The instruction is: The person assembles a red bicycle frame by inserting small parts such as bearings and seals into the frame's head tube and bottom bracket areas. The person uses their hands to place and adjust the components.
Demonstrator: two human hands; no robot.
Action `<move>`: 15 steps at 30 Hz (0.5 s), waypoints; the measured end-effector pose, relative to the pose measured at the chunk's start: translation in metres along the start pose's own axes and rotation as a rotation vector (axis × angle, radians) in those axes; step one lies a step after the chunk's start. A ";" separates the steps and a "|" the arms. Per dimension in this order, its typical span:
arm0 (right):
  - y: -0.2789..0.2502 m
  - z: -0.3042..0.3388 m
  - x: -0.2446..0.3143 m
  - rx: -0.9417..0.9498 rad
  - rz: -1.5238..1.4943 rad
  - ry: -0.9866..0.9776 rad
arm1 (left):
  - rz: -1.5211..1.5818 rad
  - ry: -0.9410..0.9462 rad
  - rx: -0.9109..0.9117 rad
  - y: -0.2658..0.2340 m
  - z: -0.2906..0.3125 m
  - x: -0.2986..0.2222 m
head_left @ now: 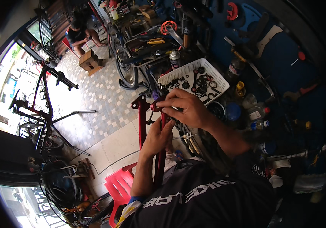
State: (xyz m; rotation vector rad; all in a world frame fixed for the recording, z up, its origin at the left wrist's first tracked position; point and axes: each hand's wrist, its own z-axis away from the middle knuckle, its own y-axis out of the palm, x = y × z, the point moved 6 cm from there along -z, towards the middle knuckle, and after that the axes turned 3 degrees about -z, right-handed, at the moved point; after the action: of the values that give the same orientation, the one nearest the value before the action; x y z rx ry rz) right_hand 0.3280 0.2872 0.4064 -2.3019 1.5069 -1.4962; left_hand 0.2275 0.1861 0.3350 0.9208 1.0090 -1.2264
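A red bicycle frame (pixel 143 121) stands upright in front of me, its tubes running down toward my lap. My left hand (pixel 157 137) is wrapped around one red tube partway up. My right hand (pixel 184 108) is closed over the top end of that tube, fingers pinching a small dark part there. Just beyond my hands sits a white perforated basket (pixel 178 72) holding several black rings, cogs and small parts.
A red plastic stool (pixel 118 188) is at my lower left. A bicycle on a repair stand (pixel 43 110) is at left on the tiled floor. A person sits on a wooden stool (pixel 90 60) at the back. A cluttered workbench with bottles (pixel 259 112) and wall tools is at right.
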 end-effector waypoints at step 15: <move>0.016 0.031 -0.022 0.053 -0.853 0.466 | -0.110 0.012 -0.082 0.000 0.001 -0.008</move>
State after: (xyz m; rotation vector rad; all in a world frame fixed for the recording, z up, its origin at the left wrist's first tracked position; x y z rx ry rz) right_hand 0.3370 0.2797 0.3667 -2.8596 0.4362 -2.3231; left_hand 0.2266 0.1877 0.3427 0.8182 1.1241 -1.2625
